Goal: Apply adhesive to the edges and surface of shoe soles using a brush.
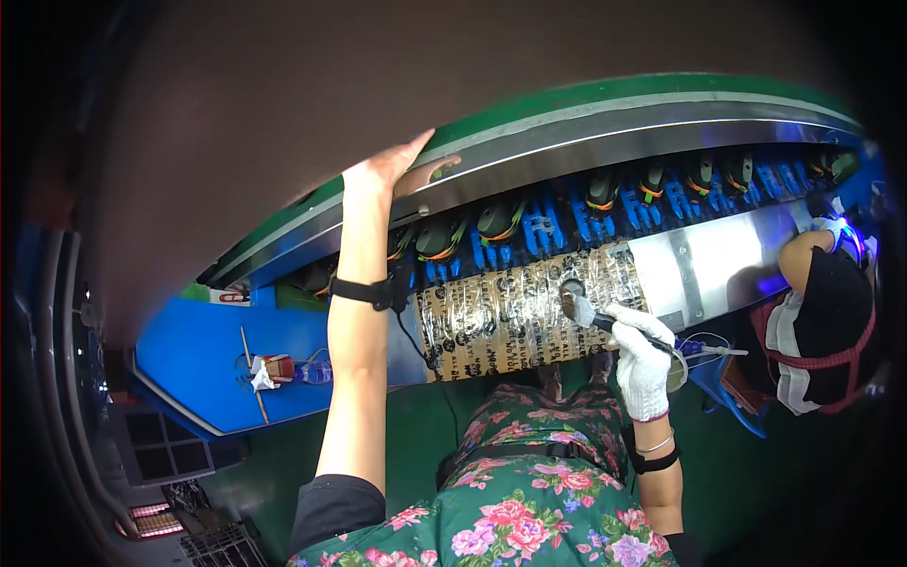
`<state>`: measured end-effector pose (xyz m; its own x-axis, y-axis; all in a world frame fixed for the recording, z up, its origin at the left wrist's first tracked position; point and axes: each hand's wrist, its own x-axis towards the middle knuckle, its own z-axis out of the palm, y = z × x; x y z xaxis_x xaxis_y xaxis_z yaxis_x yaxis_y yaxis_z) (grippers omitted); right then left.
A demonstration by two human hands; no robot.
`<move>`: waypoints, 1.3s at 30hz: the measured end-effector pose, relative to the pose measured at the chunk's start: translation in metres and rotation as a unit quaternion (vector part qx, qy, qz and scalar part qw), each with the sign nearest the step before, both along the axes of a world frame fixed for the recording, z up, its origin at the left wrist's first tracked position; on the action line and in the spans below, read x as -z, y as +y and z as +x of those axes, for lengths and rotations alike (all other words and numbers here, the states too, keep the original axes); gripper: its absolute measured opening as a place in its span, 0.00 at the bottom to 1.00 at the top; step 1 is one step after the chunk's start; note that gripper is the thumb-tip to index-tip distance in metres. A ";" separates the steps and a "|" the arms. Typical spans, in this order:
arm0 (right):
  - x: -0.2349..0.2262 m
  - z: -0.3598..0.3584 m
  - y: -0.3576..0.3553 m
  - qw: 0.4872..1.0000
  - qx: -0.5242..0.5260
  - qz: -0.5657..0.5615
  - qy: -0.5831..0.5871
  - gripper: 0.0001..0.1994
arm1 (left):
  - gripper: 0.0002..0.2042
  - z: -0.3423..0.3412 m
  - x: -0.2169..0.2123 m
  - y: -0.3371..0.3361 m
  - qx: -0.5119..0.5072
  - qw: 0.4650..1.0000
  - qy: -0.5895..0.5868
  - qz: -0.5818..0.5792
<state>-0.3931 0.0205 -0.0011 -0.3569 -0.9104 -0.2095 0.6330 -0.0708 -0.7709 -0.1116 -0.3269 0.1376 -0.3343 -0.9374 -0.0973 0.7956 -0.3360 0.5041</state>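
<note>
Head view: left hand (392, 165), bare, stretched up and forward, fingers spread flat, grip apart, palm resting on the curved green-edged rail (605, 104) above the conveyor line. Black strap (364, 291) around the left wrist. Right hand (641, 364) in a white glove, grip clamped on a dark-handled tool (605, 321), its metal head (573, 300) touching the printed, tape-wrapped section (510, 317) of the counter. Tool located on the right half of that wrapped section, just beside the bare metal plate (704, 269). Row of blue holders (605, 222) carrying dark shoes (498, 222) directly behind the wrapped section. Blue surface (189, 354) at lower left, bearing a thin stick (253, 373) and a small plastic bottle (302, 370). Second person (822, 321) at far right, gloved hand (836, 231) near the holders. Floral garment (529, 491) at bottom centre.
</note>
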 end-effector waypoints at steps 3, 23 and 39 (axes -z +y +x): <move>-0.001 -0.002 0.003 1.000 0.017 0.001 0.011 0.13 | 0.42 0.000 -0.004 -0.019 0.026 0.998 0.050 -0.019; 0.030 0.022 0.001 0.999 -0.033 0.019 0.032 0.12 | 0.58 0.024 0.030 0.028 -0.023 0.963 0.254 0.089; 0.035 -0.004 0.016 0.999 -0.027 0.024 0.030 0.12 | 0.20 -0.074 0.020 -0.034 -0.082 0.521 -0.740 -0.417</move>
<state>-0.3971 0.0370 -0.0365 -0.3210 -0.9178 -0.2336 0.5872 0.0007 -0.8094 -0.1861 -0.3611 0.1179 -0.3805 -0.8637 0.3305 -0.6891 0.5032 0.5215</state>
